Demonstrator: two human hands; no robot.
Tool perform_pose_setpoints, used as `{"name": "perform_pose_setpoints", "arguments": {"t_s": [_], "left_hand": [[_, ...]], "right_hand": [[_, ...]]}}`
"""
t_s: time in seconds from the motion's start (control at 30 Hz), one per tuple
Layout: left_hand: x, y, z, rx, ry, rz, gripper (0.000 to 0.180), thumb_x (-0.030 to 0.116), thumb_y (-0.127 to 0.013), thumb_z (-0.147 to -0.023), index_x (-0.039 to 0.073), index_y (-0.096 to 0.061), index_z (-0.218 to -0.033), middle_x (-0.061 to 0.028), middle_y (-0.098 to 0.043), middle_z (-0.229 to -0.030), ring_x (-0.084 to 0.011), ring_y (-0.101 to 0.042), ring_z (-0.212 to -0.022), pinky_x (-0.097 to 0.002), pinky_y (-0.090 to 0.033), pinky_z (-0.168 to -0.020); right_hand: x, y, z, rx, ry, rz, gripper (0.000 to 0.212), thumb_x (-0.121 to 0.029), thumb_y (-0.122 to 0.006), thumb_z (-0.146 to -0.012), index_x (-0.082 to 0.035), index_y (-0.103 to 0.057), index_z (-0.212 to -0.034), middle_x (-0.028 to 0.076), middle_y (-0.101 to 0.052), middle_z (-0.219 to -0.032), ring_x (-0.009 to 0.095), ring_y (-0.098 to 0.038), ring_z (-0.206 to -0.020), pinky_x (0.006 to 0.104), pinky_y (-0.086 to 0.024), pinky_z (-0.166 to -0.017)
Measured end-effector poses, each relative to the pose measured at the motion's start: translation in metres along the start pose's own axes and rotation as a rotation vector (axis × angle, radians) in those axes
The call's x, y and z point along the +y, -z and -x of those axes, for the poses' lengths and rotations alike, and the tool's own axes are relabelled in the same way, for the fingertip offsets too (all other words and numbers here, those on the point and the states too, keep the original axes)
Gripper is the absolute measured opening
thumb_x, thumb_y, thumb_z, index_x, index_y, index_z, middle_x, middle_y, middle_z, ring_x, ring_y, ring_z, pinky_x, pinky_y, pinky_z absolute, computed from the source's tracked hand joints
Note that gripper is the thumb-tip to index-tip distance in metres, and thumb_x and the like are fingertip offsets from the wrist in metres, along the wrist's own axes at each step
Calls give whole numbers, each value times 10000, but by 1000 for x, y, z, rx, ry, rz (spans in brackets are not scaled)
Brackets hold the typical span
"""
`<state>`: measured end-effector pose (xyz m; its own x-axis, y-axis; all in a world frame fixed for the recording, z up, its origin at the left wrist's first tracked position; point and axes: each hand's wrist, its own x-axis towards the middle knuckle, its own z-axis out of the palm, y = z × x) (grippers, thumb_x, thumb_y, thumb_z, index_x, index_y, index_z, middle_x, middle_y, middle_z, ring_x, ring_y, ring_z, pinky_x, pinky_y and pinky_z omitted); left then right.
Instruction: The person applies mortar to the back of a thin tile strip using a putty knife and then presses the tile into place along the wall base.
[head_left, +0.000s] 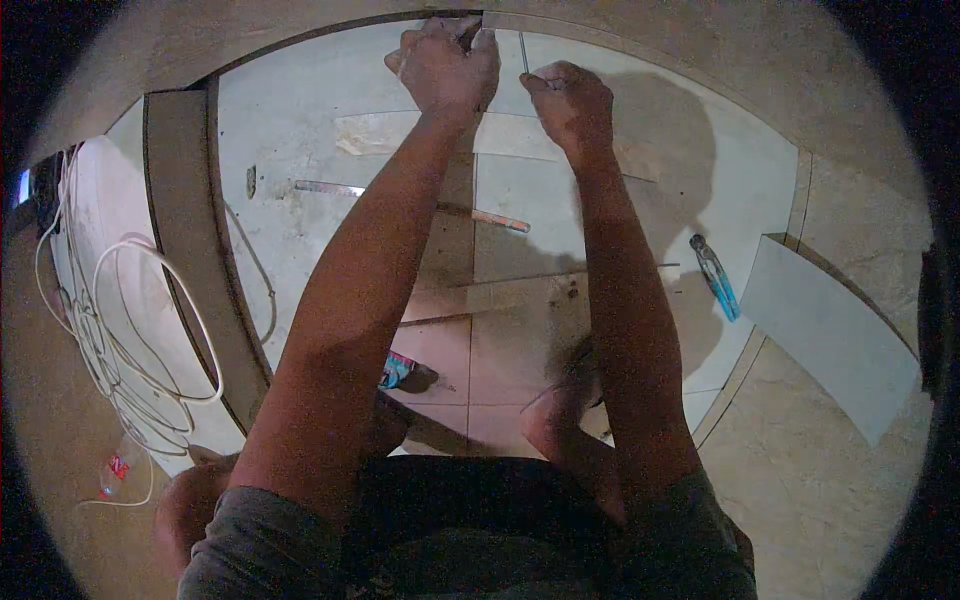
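Note:
Both arms reach far ahead over a large pale panelled surface (330,85) with brown edges. My left hand (450,68) is at its far edge, fingers bent and pressed together; what they grip, if anything, is hidden. Just to the right, my right hand (572,105) is closed on a thin metal rod (522,50) that points away from me toward the same edge; the rod's kind cannot be made out. Nearer me lies a pale strip (385,133), partly behind my left forearm. Below it is a narrow metal strip with an orange end (500,221).
Blue-handled pliers (716,280) lie right of my right forearm. A white board (835,335) rests at the right. Coiled white cable (110,330) spreads over the left side, near a clear bottle (113,474). A blue tool (398,370), partly hidden, lies by my legs.

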<state>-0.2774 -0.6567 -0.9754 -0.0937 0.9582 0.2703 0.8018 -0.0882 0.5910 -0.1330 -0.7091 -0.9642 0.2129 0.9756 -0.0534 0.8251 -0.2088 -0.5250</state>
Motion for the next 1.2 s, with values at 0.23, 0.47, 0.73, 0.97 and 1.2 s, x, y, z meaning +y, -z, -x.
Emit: {"name": "perform_pose_setpoints", "arguments": {"t_s": [0.23,0.47,0.73,0.97,1.2], "left_hand": [[-13,-12,-7,127,-95,101,329,388,-655,-789,167,-766,-1005,-81,-686,-1043,-308,-565,-1047,-485,-333,-948],[23,-29,-2,-92,100,117,351,368,-656,-751,159,-729,-1023,-125,-665,-964,-346,-567,-1007,-520,-375,-900],[-7,-17,22,-16,92,95,450,257,-649,-809,-10,-608,-1169,-250,-590,-1107,-422,-523,-1092,-548,-360,-970],[17,50,36,-236,-116,169,438,325,-696,-749,40,-665,-1081,-205,-574,-1157,-393,-487,-1161,-529,-356,-987],[-59,84,74,-461,-521,-30,713,455,-811,-640,77,-619,-1213,-127,-525,-1321,-316,-416,-1305,-514,-280,-1077]], "right_hand": [[-1,-1,-1,103,246,-79,354,-369,-690,-785,-16,-692,-820,206,-689,-862,384,-673,-808,460,-538,-776],[15,22,-3,-20,-77,169,382,-366,-662,-799,10,-670,-867,253,-667,-883,435,-643,-877,457,-510,-794],[29,-10,17,81,361,186,259,-236,-636,-866,21,-628,-892,226,-633,-873,426,-614,-837,500,-494,-748],[47,4,6,-84,50,190,487,-293,-654,-860,64,-562,-1178,265,-589,-1205,422,-552,-1147,476,-402,-1019],[14,44,53,-249,710,237,695,-395,-857,-685,25,-607,-1179,192,-585,-1251,360,-511,-1219,404,-396,-1066]]}}
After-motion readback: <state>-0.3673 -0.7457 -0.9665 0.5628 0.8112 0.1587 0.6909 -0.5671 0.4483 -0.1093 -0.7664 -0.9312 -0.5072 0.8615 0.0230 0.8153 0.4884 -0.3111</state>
